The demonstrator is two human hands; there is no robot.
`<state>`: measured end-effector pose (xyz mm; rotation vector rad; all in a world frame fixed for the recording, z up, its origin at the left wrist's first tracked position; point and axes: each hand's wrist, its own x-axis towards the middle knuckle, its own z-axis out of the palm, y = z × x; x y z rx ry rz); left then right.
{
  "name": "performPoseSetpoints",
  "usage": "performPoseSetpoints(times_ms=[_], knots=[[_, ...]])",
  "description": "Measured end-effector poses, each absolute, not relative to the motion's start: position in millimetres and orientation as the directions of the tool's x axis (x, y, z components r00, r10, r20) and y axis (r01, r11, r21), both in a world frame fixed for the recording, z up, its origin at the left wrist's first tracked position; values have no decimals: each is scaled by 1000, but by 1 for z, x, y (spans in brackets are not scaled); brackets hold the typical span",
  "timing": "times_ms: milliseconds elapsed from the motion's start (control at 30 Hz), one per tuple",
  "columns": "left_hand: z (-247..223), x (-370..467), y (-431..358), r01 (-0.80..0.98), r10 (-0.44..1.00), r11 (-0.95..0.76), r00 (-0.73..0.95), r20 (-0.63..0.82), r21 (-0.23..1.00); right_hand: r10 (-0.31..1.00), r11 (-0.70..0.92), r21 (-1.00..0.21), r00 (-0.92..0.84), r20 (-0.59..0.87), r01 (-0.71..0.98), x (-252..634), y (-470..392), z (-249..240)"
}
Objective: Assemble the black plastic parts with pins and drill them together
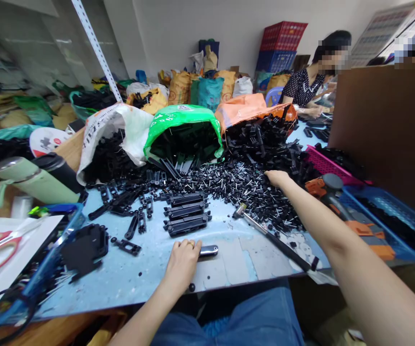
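Observation:
My left hand point(184, 262) is closed round one end of a dark bar-shaped part point(209, 251) near the table's front edge; the part's shiny end sticks out to the right. My right hand point(277, 178) reaches to the far right side of a pile of small black parts with metal pins point(243, 185); its fingertips are too small to make out, and whether they hold anything is unclear. Several black assemblies point(187, 223) lie stacked in rows beyond my left hand. A hammer point(265, 230) with a black handle lies between my arms, its head by the pile.
White, green point(182, 115) and orange sacks spill black parts at the back. Scissors point(1, 245) lie on paper at left, near green bottles point(37, 180). A power tool point(347, 211) and blue basket point(395, 216) stand at right. Another person point(306, 86) sits beyond.

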<state>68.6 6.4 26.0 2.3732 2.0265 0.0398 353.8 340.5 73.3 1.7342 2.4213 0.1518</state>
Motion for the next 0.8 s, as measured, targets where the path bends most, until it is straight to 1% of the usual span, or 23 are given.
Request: performPoseSetpoints(times_ms=[67,100,133,167,200,233,267,300,333,367,400,433,467,500,533,600,667,700,733,767,800], knots=[[26,69,3,990,991,-131,132,-22,59,941,338,146,-334,-48,930,367,346,76],[25,68,2,988,993,-114,118,-30,101,940,340,128,-340,-15,932,372,346,78],[25,68,1,981,994,-99,105,-27,167,939,339,123,-343,15,933,376,342,79],[24,67,0,962,996,-86,92,-10,261,936,340,108,-348,62,934,379,335,80],[24,67,1,924,997,-75,73,20,375,925,349,64,-355,138,935,380,323,81],[23,68,2,862,997,-66,42,58,502,900,375,-17,-360,245,927,378,306,80],[24,69,4,774,996,-55,0,87,631,860,422,-135,-349,371,897,374,284,78],[26,70,8,654,994,-30,-62,93,756,803,496,-280,-312,507,822,368,259,75],[28,72,12,497,989,13,-134,62,867,751,577,-420,-253,610,701,359,231,71],[31,74,16,301,981,61,-195,-1,952,732,635,-534,-214,647,558,349,203,68],[34,76,21,84,970,103,-230,-82,991,734,667,-623,-213,646,409,338,175,64],[37,78,26,-119,955,134,-249,-160,984,748,663,-687,-261,610,297,327,150,62],[40,79,29,-277,936,149,-269,-226,949,740,663,-710,-344,578,235,317,129,61],[41,81,32,-375,914,153,-298,-275,914,721,672,-700,-428,545,240,309,112,62],[41,83,34,-418,888,151,-341,-308,896,694,696,-655,-509,509,293,302,100,63],[38,90,35,-403,834,151,-439,-335,903,644,757,-470,-638,423,454,291,88,65],[33,99,32,-318,835,186,-447,-320,930,626,779,-273,-726,284,565,282,85,63],[31,103,30,-229,861,201,-423,-283,953,631,775,-210,-750,200,596,278,85,59],[29,106,28,-93,893,194,-395,-215,977,644,763,-169,-754,125,624,275,85,53],[27,107,25,89,928,160,-354,-119,983,668,742,-141,-741,71,655,274,84,46],[26,106,22,296,957,93,-292,-3,951,697,715,-122,-716,44,689,273,83,38]])
